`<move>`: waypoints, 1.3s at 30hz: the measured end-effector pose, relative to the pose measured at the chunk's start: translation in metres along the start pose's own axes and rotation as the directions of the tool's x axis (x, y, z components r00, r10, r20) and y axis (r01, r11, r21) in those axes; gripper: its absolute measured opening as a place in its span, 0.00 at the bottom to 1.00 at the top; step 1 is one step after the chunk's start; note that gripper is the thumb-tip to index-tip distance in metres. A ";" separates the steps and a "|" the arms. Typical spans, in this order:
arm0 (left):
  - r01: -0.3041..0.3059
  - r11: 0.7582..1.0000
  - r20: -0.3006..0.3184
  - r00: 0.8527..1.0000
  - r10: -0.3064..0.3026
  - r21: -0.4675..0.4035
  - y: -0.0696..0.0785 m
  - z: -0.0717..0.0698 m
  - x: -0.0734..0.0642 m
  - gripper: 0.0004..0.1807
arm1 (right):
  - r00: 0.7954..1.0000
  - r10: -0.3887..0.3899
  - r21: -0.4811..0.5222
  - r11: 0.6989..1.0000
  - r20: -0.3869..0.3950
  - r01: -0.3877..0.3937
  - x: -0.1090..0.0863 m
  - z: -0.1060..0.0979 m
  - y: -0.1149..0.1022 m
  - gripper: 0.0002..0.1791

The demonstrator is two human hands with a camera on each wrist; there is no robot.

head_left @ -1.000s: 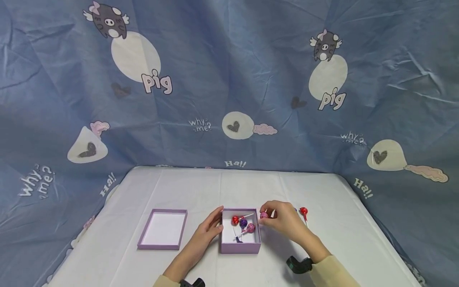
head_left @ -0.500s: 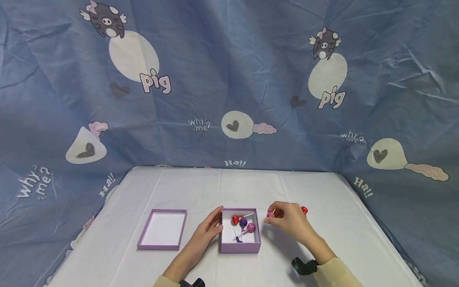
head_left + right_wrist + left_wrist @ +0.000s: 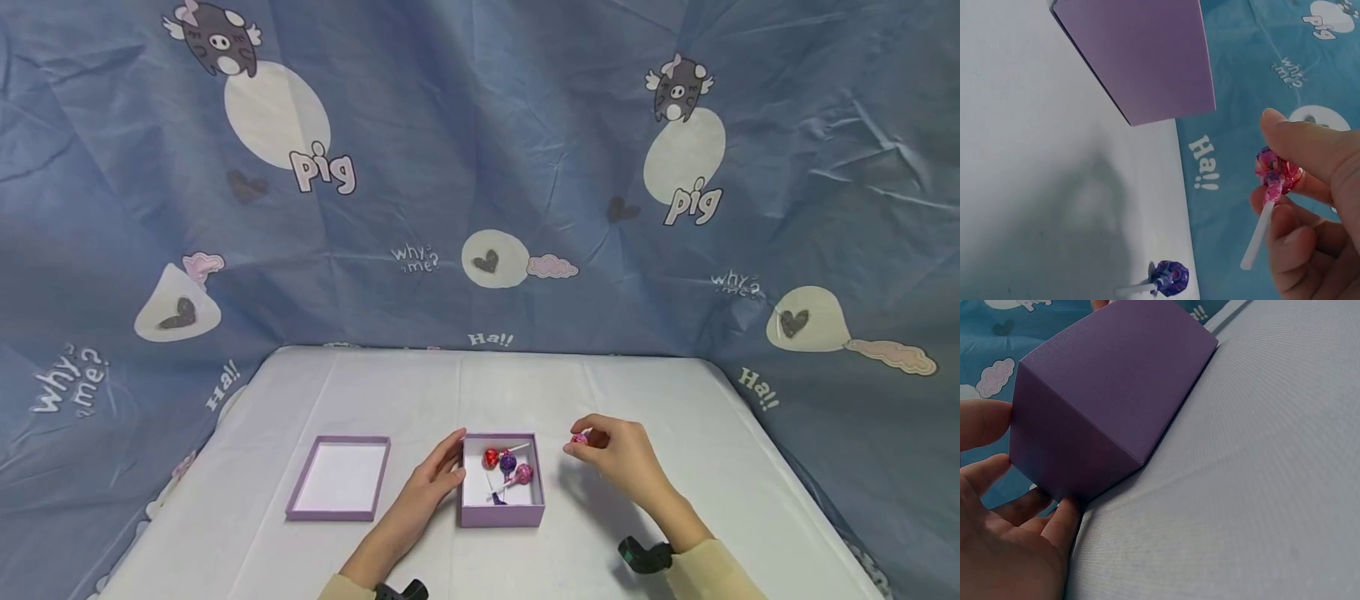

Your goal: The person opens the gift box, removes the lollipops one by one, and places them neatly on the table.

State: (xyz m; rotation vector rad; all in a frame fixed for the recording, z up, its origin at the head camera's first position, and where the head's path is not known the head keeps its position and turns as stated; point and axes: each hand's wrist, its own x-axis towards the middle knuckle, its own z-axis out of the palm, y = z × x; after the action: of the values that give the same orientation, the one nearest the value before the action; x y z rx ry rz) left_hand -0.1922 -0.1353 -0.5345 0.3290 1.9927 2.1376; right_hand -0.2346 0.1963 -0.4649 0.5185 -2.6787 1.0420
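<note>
R hand (image 3: 628, 462) up over tabletop (image 3: 420, 387), fingers pinching a pink lollipop (image 3: 1270, 166) by its wrapped head, prob. b/c that's the easy bit to grip, w/ stick jutting free; L hand (image 3: 427, 487) lays relaxed fingers agst. purple box (image 3: 502, 517), prob. steadying it, w/ other lollipops (image 3: 523, 473) inside, just right of those fingers

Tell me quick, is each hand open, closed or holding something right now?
Left hand: open, touching the box.
Right hand: closed, holding a lollipop.
</note>
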 end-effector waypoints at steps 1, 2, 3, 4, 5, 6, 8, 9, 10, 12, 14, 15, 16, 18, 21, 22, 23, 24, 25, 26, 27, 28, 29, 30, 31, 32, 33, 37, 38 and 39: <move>0.000 1.000 0.001 1.000 0.000 0.001 0.000 0.000 0.000 0.34 | 1.000 0.000 0.004 1.000 -0.005 0.000 0.000 -0.001 0.001 0.15; -0.001 1.000 0.003 1.000 0.001 0.002 0.000 0.000 0.000 0.34 | 1.000 0.001 0.004 1.000 -0.010 -0.001 0.000 -0.002 0.002 0.15; -0.001 1.000 0.003 1.000 0.001 0.000 0.000 0.000 0.000 0.34 | 1.000 0.002 0.007 1.000 -0.014 -0.001 0.000 -0.003 0.003 0.14; -0.001 1.000 0.003 1.000 0.001 0.001 0.000 0.001 -0.001 0.34 | 1.000 0.002 0.005 1.000 -0.019 -0.002 0.000 -0.004 0.005 0.14; -0.003 1.000 0.001 1.000 0.003 0.003 0.000 0.001 -0.001 0.34 | 1.000 0.001 0.002 1.000 -0.025 -0.001 0.000 -0.005 0.006 0.14; -0.003 1.000 0.000 1.000 0.003 0.001 0.000 0.001 0.000 0.34 | 1.000 0.001 -0.001 1.000 -0.030 -0.001 -0.001 -0.006 0.007 0.14; -0.012 1.000 -0.002 1.000 0.012 0.006 0.000 0.001 0.000 0.34 | 0.999 -0.004 -0.012 1.000 -0.037 0.003 -0.001 -0.007 0.008 0.14; -0.011 1.000 -0.005 1.000 0.011 0.008 0.000 0.001 0.000 0.34 | 0.999 -0.007 -0.017 1.000 -0.040 0.006 -0.001 -0.008 0.009 0.14; -0.013 1.000 -0.007 1.000 0.013 0.010 0.001 0.001 0.000 0.34 | 0.999 -0.010 -0.024 1.000 -0.043 0.009 -0.001 -0.009 0.009 0.14; -0.019 1.000 -0.008 1.000 0.019 0.015 0.001 0.001 0.000 0.34 | 0.999 -0.009 -0.031 0.999 -0.047 0.007 -0.002 -0.011 0.011 0.13; -0.022 1.000 -0.006 1.000 0.022 0.016 0.001 0.000 0.000 0.34 | 0.999 -0.004 -0.036 0.999 -0.049 0.002 -0.003 -0.012 0.012 0.13; -0.020 1.000 -0.006 1.000 0.020 0.012 0.002 0.000 0.000 0.34 | 0.999 0.000 -0.037 0.999 -0.049 -0.002 -0.003 -0.013 0.013 0.14; -0.020 1.000 -0.005 1.000 0.020 0.007 0.002 0.000 -0.001 0.34 | 0.999 0.004 -0.037 0.999 -0.048 -0.006 -0.003 -0.014 0.014 0.14; -0.021 1.000 -0.004 1.000 0.021 -0.001 0.001 0.000 -0.001 0.34 | 0.999 0.010 -0.034 0.999 -0.048 -0.012 -0.003 -0.015 0.015 0.14; -0.015 1.000 -0.006 1.000 0.015 -0.001 0.001 0.000 -0.001 0.34 | 0.999 0.020 -0.022 1.000 -0.048 -0.021 -0.004 -0.019 0.018 0.15; -0.012 1.000 -0.007 1.000 0.012 0.000 0.001 0.000 -0.001 0.34 | 0.999 0.023 -0.021 0.999 -0.047 -0.024 -0.004 -0.020 0.019 0.15; -0.011 1.000 -0.007 1.000 0.011 0.002 0.001 0.000 -0.001 0.34 | 0.999 0.027 -0.020 0.999 -0.045 -0.028 -0.004 -0.021 0.020 0.14; -0.010 1.000 -0.007 1.000 0.010 0.005 0.000 0.000 -0.001 0.34 | 0.998 0.032 -0.019 0.999 -0.045 -0.033 -0.005 -0.022 0.021 0.14; -0.009 1.000 -0.006 1.000 0.009 0.004 0.000 0.000 -0.001 0.34 | 0.998 0.034 -0.019 0.999 -0.046 -0.035 -0.005 -0.023 0.022 0.14; -0.009 1.000 -0.007 1.000 0.010 0.004 0.001 0.000 -0.001 0.34 | 0.998 0.033 -0.022 0.999 -0.046 -0.034 -0.005 -0.024 0.023 0.14; -0.009 1.000 -0.007 1.000 0.009 0.000 0.001 0.000 -0.001 0.34 | 0.998 0.033 -0.025 0.999 -0.047 -0.034 -0.005 -0.025 0.024 0.14; -0.008 1.000 -0.006 1.000 0.008 -0.002 0.001 0.000 -0.001 0.34 | 0.998 0.033 -0.025 0.999 -0.049 -0.034 -0.005 -0.026 0.025 0.14; -0.009 1.000 -0.006 1.000 0.009 -0.004 0.001 0.001 -0.001 0.34 | 0.998 0.034 -0.026 0.999 -0.052 -0.035 -0.005 -0.027 0.025 0.14; -0.010 1.000 -0.007 1.000 0.009 -0.003 0.002 0.001 -0.001 0.33 | 0.998 0.035 -0.024 0.999 -0.056 -0.037 -0.005 -0.028 0.026 0.14; -0.009 1.000 -0.008 1.000 0.009 -0.004 0.002 0.001 -0.001 0.33 | 0.998 0.036 -0.024 0.999 -0.058 -0.037 -0.005 -0.029 0.027 0.14; -0.008 1.000 -0.010 1.000 0.007 -0.003 0.003 0.001 -0.001 0.33 | 0.997 0.041 -0.025 0.999 -0.060 -0.042 -0.005 -0.029 0.028 0.14; -0.009 1.000 -0.010 1.000 0.009 0.000 0.003 0.001 -0.001 0.33 | 0.997 0.046 -0.024 0.999 -0.062 -0.048 -0.005 -0.030 0.029 0.14; -0.009 1.000 -0.012 1.000 0.009 -0.003 0.003 0.002 -0.001 0.33 | 0.995 0.063 -0.020 0.998 -0.075 -0.065 -0.005 -0.034 0.032 0.13; -0.010 1.000 -0.011 1.000 0.010 -0.002 0.003 0.002 -0.001 0.33 | 0.995 0.066 -0.018 0.998 -0.081 -0.068 -0.005 -0.035 0.033 0.13; -0.012 1.000 -0.009 1.000 0.012 -0.002 0.002 0.002 -0.001 0.33 | 0.994 0.068 -0.016 0.997 -0.086 -0.070 -0.006 -0.036 0.034 0.13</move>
State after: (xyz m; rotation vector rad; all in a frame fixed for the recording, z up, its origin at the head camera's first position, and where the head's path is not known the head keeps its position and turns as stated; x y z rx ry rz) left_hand -0.1904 -0.1341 -0.5321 0.3327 1.9988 2.1516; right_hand -0.2406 0.2457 -0.4618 0.3713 -2.6454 1.0314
